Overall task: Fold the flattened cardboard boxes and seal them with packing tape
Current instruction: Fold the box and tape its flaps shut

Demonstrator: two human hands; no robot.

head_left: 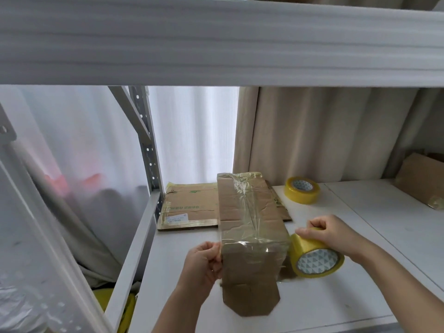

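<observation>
Two hands tension tape across the box (249, 227): left hand (204, 263) pinches the tape end (219, 246), right hand (334, 233) grips the roll (314, 257).

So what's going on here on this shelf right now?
A person is taping up a folded cardboard box on a white shelf. The left hand pinches the tape end against the box's left edge, while the right hand holds a yellow tape roll at the box's right side. A flattened box and a second roll lie behind.
</observation>
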